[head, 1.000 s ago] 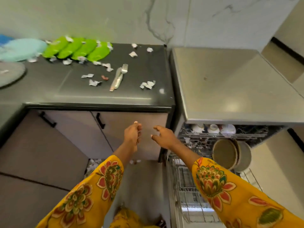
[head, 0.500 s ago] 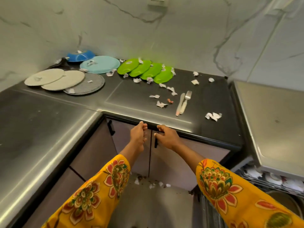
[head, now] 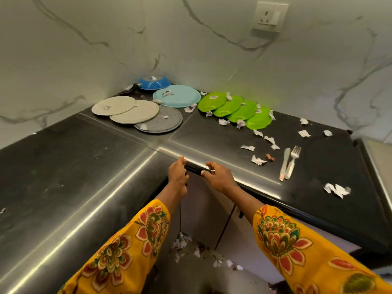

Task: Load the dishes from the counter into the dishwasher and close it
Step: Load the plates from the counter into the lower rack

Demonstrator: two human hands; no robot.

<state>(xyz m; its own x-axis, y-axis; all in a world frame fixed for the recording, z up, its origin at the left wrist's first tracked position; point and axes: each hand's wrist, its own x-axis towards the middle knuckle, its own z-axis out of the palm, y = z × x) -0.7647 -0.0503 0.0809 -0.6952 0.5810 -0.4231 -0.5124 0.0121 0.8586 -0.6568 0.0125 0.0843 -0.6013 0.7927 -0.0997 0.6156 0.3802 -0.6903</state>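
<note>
Dishes lie at the back of the dark counter (head: 89,158): several overlapping green plates (head: 234,109), a light blue plate (head: 177,98), a blue bowl (head: 153,82), two beige plates (head: 114,105) (head: 135,113) and a grey speckled plate (head: 168,122). A knife (head: 284,165) and a fork (head: 293,159) lie side by side to the right. My left hand (head: 178,178) and my right hand (head: 219,178) hover at the counter's inner corner edge, fingers loosely curled, holding nothing. The plates are well beyond both hands.
Torn paper scraps (head: 337,189) litter the counter, the plates and the floor below. Cabinet doors (head: 203,209) sit under the counter edge. The dishwasher's steel top (head: 381,166) shows only at the far right edge. A wall socket (head: 268,16) is above.
My view has swung left and up from the open dishwasher to the counter corner. Both hands have risen from the cabinet front to the counter edge, still holding nothing.
</note>
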